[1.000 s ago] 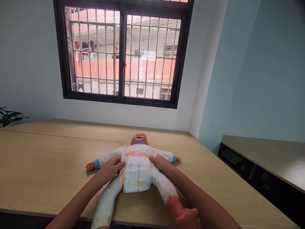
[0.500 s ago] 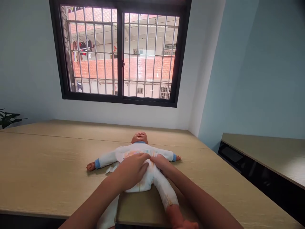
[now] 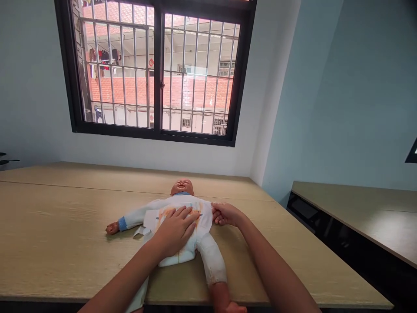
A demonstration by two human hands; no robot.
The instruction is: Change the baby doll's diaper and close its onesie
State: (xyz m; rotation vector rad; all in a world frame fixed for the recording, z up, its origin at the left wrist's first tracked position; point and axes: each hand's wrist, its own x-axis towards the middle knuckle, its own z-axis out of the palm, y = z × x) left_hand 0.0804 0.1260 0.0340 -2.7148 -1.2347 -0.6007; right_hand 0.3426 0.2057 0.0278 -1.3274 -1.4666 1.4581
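A baby doll [image 3: 182, 187] in a white outfit with blue cuffs lies on its back on the wooden table, head towards the window. Around its hips is a white diaper [image 3: 179, 256] with a coloured print on the front. My left hand [image 3: 177, 228] rests flat on the diaper front, fingers spread. At the doll's right-hand side in the picture, my right hand [image 3: 226, 214] pinches the edge of the diaper's side panel, fingers curled. Another side tab [image 3: 142, 231] sticks out on the left. The doll's arm behind my right hand is hidden.
The wooden table [image 3: 71, 226] has its front edge near the bottom of the view. A second table [image 3: 358, 208] stands at the right. Beyond is a barred window [image 3: 158, 87], with plant leaves [image 3: 8, 161] at the far left.
My right hand has moved from the middle of the diaper out to its right side, drawing the panel outward. My left hand has spread flatter over the front. The view has shifted slightly right.
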